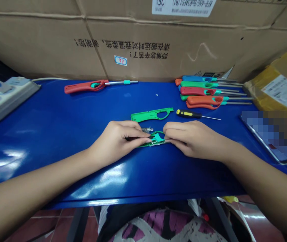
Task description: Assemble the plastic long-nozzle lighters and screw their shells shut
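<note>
Both my hands rest on the blue table [57,134] and pinch one opened green lighter body [156,138] between them. My left hand [118,139] is closed on its left end, where a dark rod shows. My right hand [186,136] is closed on its right end, by the teal trigger. Thin wires and a small metal part [147,129] show just behind the fingers. The detached green shell half [151,115] lies flat just beyond my hands. A black and yellow screwdriver [191,114] lies to its right.
A red long-nosed lighter [93,86] lies at the back left. Several assembled lighters [204,92] are piled at the back right. A white power strip [2,97] sits at the left edge. Cardboard boxes [143,40] wall the back; a yellow parcel [279,84] stands at right.
</note>
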A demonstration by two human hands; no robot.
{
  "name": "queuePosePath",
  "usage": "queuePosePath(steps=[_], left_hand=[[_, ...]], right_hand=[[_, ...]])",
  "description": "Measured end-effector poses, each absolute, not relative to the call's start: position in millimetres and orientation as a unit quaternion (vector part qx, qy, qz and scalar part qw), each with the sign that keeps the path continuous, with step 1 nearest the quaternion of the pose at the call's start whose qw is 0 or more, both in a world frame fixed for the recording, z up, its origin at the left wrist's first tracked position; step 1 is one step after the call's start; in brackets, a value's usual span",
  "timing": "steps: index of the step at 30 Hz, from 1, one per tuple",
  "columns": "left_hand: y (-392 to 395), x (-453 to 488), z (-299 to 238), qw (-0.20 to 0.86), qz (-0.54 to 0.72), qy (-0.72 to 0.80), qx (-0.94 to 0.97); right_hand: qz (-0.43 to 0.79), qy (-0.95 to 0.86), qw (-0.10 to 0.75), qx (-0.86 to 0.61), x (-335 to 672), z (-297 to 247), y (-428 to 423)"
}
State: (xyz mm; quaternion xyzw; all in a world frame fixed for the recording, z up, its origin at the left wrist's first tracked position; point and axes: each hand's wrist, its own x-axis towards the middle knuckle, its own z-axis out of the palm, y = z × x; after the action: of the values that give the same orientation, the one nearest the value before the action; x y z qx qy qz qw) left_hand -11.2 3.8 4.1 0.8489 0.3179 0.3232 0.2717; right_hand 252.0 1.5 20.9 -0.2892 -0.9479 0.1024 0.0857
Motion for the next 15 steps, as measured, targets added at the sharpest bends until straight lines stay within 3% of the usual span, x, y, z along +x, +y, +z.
queuePosePath(steps=[15], left_hand=[[4.6,-10.1,0.5,0.280,0.345,0.330,0.833]], right_hand=[[0.066,-0.948,0.093,-0.298,251.8,20.0,1.0]])
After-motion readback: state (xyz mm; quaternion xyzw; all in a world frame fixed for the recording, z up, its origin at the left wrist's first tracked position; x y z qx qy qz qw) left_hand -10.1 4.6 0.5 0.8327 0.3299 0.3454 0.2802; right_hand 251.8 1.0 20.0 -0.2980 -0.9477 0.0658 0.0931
